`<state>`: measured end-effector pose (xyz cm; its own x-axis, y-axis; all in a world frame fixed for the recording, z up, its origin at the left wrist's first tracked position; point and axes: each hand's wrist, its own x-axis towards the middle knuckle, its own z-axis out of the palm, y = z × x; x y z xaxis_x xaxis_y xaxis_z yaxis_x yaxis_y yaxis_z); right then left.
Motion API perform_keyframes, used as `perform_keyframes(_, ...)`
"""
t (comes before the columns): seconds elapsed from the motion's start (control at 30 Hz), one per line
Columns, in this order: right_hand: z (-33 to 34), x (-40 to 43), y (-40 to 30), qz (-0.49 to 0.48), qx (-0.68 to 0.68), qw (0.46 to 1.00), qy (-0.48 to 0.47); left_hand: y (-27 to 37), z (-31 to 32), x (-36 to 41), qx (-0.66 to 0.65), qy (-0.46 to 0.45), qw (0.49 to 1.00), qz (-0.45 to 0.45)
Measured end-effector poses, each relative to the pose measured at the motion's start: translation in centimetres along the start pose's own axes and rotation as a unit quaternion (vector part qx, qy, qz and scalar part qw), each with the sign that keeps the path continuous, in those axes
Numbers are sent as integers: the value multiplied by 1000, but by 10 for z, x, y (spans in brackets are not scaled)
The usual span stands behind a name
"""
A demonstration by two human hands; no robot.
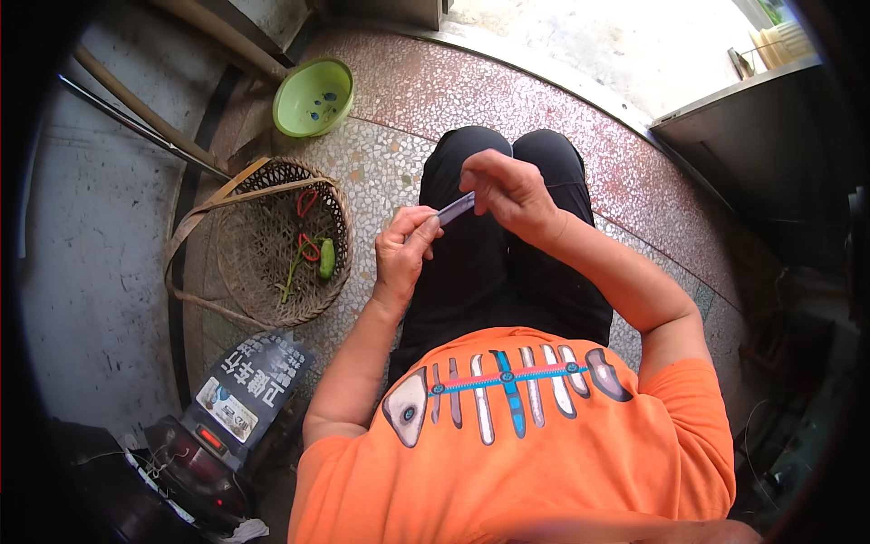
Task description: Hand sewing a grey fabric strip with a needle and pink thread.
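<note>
Above my black trousers (476, 272), my left hand (401, 255) pinches one end of a narrow, flat, bluish-grey strip (455, 209). What the strip is made of cannot be told. My right hand (513, 194) is at its upper end, with bent fingers and the thumb against it; the fingers hide that tip. To the left of my left hand, a woven basket (345, 262) with a strap-like handle (224, 197) stands on the floor. Inside it lie red-handled scissors (308, 204), a green cucumber-like vegetable (327, 258) and a thin green stem (291, 275).
A light green plastic basin (284, 95) stands beyond the basket on the terrazzo floor (387, 146). Poles (136, 102) lean at the left wall. At lower left is a vehicle's rear mudguard (251, 381) bearing writing. A doorway sill (578, 85) and dark panel (754, 129) lie ahead, right.
</note>
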<state>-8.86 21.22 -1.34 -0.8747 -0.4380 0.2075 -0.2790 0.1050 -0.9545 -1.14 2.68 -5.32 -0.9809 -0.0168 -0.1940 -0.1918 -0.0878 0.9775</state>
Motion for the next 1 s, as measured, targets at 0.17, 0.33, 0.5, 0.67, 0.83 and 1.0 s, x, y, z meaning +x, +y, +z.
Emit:
perform_keyframes(0.17, -27, -6, -5, 262, 231, 936, 51, 2, 8, 1, -141, 16, 989, -36)
perform_keyframes(0.33, -40, -12, 3, 234, 212, 948, -21, 2, 14, 3, -271, 21, 961, -46)
perform_keyframes(0.5, -39, -6, -9, 207, 64, 972, -88, 3, 14, 4, -168, 18, 985, 26)
perform_keyframes(0.67, -40, 1, -3, 95, -57, 989, -99, 6, 16, 5, -130, 7, 990, 55)
perform_keyframes(0.83, -41, 6, 0, 50, -109, 984, -131, 16, 18, 7, -123, 21, 991, 43)
perform_keyframes(1.0, -42, 7, 1, 48, -151, 975, -153, 17, 18, 9, -122, 15, 991, 43)
